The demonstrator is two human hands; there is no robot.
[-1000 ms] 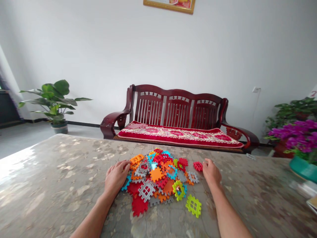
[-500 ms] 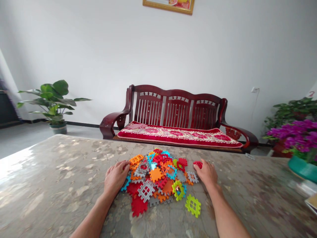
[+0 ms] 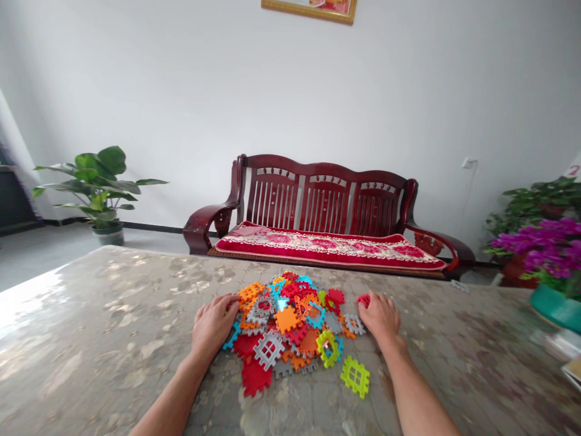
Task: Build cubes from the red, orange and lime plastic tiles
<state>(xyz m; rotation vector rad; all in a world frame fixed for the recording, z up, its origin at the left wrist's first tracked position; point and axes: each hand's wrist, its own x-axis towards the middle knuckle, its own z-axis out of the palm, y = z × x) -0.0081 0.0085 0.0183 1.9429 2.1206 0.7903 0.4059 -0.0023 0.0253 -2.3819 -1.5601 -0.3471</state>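
A heap of plastic interlocking tiles (image 3: 287, 319) in red, orange, grey, blue and lime green lies on the table before me. My left hand (image 3: 215, 322) rests against the heap's left edge, fingers curled together. A little dark red shows between its thumb and fingers; what it holds, if anything, is hidden. To the right of the heap, my right hand (image 3: 381, 318) is closed on a small red tile (image 3: 364, 299), mostly covered by the fingers. Nearest to this hand are a grey window tile (image 3: 354, 324) and, closer to me, a lime green window tile (image 3: 355, 376).
A patterned cloth covers the table (image 3: 113, 339). Behind it stands a dark wooden bench (image 3: 324, 200) with a red floral cushion (image 3: 327, 245). Purple flowers in a teal pot (image 3: 556, 309) stand at the right. A grey piece (image 3: 460, 285) lies near the far right edge.
My right hand has turned slightly, and its fingers now cover more of the red tile. The left hand and the heap look the same; the view has shifted a little.
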